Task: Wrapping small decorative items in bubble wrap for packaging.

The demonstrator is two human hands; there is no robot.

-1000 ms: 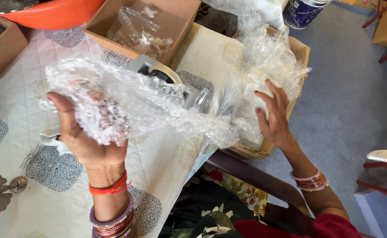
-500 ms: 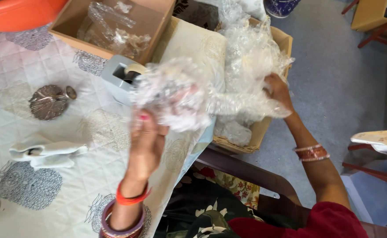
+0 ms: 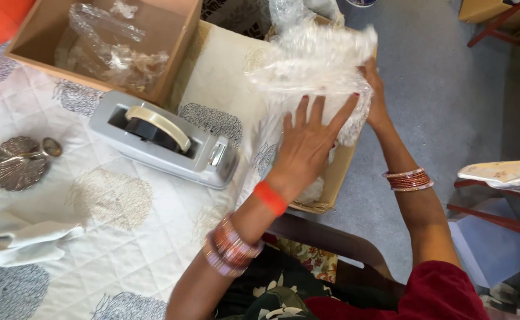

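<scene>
Near the table's right edge, the bubble-wrapped bundle (image 3: 313, 71), earlier held up over the table, is now pressed into the cardboard box (image 3: 334, 184): left hand (image 3: 307, 142) fingers splayed flat, right hand (image 3: 375, 98) cupped behind. Farther left, the tape dispenser (image 3: 165, 139) lies untouched.

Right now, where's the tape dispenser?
In the head view, the grey tape dispenser lies on the quilted tablecloth, left of the left hand, just below the open cardboard box of clear plastic.

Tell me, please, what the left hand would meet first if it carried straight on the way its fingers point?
The left hand already rests on the bubble-wrapped bundle; pushing on, it would likely just press deeper into that.
</scene>
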